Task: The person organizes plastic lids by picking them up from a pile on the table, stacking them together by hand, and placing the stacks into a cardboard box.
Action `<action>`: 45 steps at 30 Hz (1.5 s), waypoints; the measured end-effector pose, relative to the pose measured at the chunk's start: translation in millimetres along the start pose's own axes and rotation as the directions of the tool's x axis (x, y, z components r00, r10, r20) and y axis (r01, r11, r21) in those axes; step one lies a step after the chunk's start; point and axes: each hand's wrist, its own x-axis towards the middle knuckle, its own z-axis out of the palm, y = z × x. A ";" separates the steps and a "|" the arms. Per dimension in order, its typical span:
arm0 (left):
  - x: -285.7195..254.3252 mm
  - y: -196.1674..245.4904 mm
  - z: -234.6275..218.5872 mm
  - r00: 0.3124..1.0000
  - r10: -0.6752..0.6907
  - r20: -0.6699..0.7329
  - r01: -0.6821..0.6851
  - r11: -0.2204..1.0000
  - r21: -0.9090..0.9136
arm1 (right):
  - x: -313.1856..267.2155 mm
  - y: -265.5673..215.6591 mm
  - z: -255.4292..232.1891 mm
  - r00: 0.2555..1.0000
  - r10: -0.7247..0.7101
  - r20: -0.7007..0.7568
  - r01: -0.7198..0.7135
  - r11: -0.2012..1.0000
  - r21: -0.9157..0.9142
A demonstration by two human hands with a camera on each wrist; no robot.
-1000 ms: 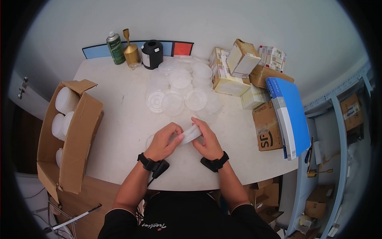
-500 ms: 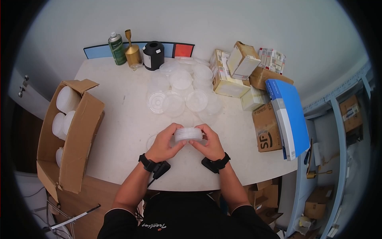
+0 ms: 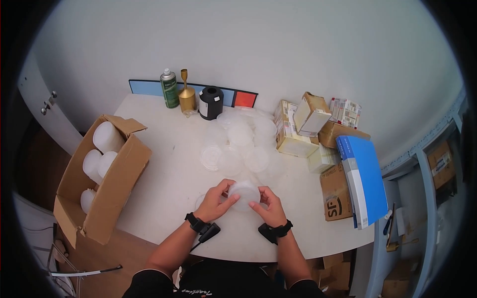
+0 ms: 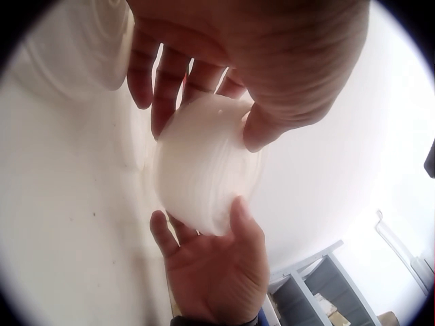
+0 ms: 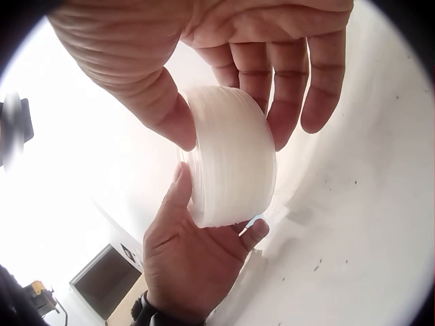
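A stack of round translucent lids (image 3: 244,195) is held between both hands near the front of the table. The left hand (image 3: 214,202) grips its left side, thumb on the near face and fingers behind. On the opposite side the right hand (image 3: 270,208) grips it the same way. Seen from the left wrist, the stack (image 4: 204,163) shows its layered edge between the two hands; the right wrist view shows the same layered stack (image 5: 234,156). Many loose lids (image 3: 240,134) lie overlapping on the table beyond the hands.
At left, a cardboard box (image 3: 118,186) holds several white tubs (image 3: 107,137). Along the back stand a green spray can (image 3: 169,90), a gold holder (image 3: 187,99) and a black container (image 3: 211,103). Small boxes (image 3: 312,115) and a blue binder (image 3: 370,174) are on the right.
The stack has turned from edge-on to showing its round face, still in both hands. The head view has tilted up, so the table appears lower.
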 end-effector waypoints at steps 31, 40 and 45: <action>-201.1 241.7 -328.4 0.626 0.125 -0.770 0.270 0.891 0.365 | -1.3 16.5 -12.5 0.976 0.098 -0.195 -0.070 0.987 0.146; -228.4 201.5 -375.0 0.711 -0.366 -0.601 0.701 0.431 0.568 | 2.4 26.2 -17.7 0.966 0.158 -0.207 -0.131 0.981 0.142; -216.0 197.3 -373.0 0.608 -0.488 -0.626 0.793 0.414 0.447 | 1.2 28.2 -18.6 0.970 0.148 -0.195 -0.119 0.981 0.150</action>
